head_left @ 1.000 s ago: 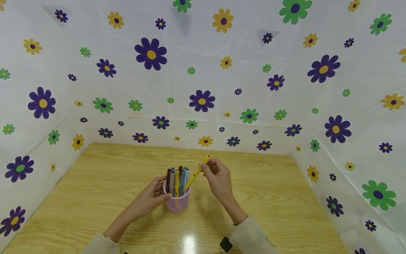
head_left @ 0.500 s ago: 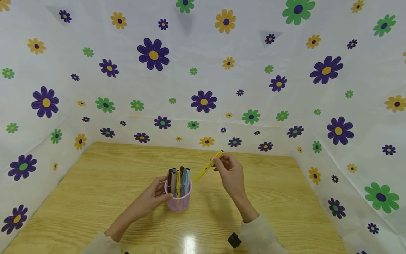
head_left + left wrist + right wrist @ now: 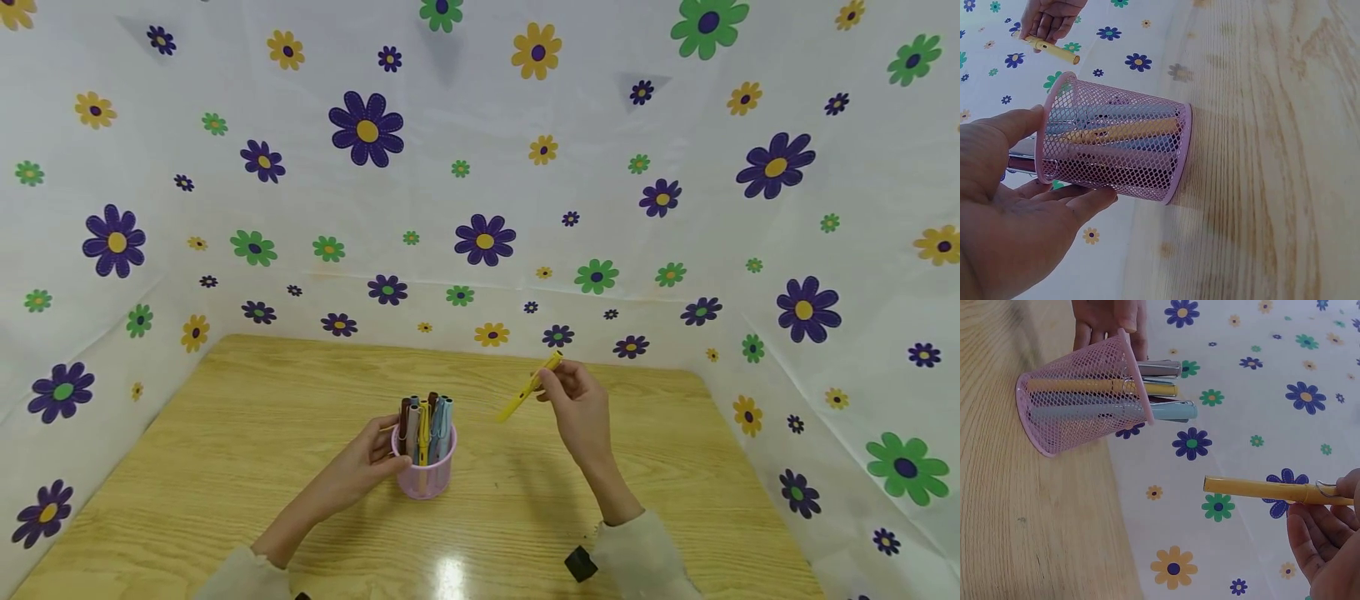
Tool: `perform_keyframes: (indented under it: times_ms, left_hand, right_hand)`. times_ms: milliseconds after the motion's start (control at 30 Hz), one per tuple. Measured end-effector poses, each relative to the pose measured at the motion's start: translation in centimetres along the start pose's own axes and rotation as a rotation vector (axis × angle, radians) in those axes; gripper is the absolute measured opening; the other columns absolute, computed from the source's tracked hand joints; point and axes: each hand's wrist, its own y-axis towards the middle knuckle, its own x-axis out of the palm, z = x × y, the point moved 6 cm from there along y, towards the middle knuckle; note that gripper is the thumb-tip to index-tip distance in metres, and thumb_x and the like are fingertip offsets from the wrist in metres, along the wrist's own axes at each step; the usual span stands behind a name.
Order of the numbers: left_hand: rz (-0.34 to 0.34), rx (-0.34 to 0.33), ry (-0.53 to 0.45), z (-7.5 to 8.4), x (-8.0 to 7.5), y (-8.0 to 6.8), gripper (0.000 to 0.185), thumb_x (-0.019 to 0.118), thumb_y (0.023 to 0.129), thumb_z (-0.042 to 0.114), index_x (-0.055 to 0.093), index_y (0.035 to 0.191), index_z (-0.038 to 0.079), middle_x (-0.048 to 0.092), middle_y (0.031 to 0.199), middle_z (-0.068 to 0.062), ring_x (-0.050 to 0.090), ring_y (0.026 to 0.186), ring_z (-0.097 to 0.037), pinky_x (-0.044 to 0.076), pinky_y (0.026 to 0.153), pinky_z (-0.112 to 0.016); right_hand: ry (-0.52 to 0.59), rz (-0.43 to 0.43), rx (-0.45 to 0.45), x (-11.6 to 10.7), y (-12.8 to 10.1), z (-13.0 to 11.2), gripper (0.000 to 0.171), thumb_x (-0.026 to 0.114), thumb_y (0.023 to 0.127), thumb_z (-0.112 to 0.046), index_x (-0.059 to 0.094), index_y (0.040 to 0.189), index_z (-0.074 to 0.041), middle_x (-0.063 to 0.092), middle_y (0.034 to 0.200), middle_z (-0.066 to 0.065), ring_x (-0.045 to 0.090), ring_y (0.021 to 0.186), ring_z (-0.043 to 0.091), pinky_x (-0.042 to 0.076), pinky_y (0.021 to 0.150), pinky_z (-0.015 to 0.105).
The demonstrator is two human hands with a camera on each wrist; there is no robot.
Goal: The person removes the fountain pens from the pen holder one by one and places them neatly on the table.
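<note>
Left hand (image 3: 366, 467) nearest, fingers curled round side of pink mesh cup (image 3: 424, 475) – steadies it upright on wooden table (image 3: 225, 433). Cup holds several pens (image 3: 423, 421), clips up. Right hand (image 3: 579, 408) further out, raised to right of cup, well apart; pinches yellow pen (image 3: 528, 389) near clip end, tip slanting down toward cup. Judgement: keep pinch firm, barrel angle steady, left hand bracing cup so light mesh doesn't tip. Floral sheet (image 3: 480, 167) behind.

A light wood-grain worktop (image 3: 225, 433) sits enclosed on three sides by white sheeting (image 3: 480, 167) printed with purple, green and yellow flowers, overhead light glinting off its near edge.
</note>
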Motion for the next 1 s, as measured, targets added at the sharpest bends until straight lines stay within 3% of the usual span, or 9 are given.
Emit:
perform_keyframes:
  times_ms: [500, 733, 1000]
  left_hand:
    - [0.003, -0.005, -0.013, 0.1, 0.1, 0.0, 0.076, 0.066, 0.104, 0.017, 0.018, 0.157, -0.009, 0.025, 0.159, -0.039, 0.03, 0.147, -0.05, 0.036, 0.118, -0.049]
    - [0.004, -0.009, -0.019, 0.2, 0.0, 0.0, 0.076, 0.066, 0.104, 0.016, 0.018, 0.157, -0.009, 0.024, 0.159, -0.039, 0.029, 0.148, -0.05, 0.034, 0.119, -0.05]
    - [0.006, -0.014, -0.015, 0.4, 0.0, -0.1, 0.075, 0.065, 0.104, 0.015, 0.018, 0.157, -0.009, 0.024, 0.16, -0.038, 0.029, 0.148, -0.05, 0.032, 0.119, -0.05]
  right_hand:
    - [-0.017, 0.002, 0.026, -1.7, -0.6, 0.8, 0.021, 0.065, 0.103, -0.007, 0.064, 0.115, 0.01, 0.072, 0.101, 0.025, 0.07, 0.084, 0.017, 0.063, 0.074, 0.028]
    - [-0.027, -0.003, 0.05, -1.7, -1.0, 1.5, 0.02, 0.066, 0.103, -0.011, 0.066, 0.113, 0.007, 0.073, 0.1, 0.023, 0.071, 0.084, 0.024, 0.063, 0.073, 0.029]
    - [-0.016, -0.026, 0.094, -1.2, -1.6, 2.8, 0.02, 0.066, 0.103, -0.012, 0.066, 0.113, 0.006, 0.073, 0.098, 0.022, 0.071, 0.084, 0.019, 0.064, 0.074, 0.03]
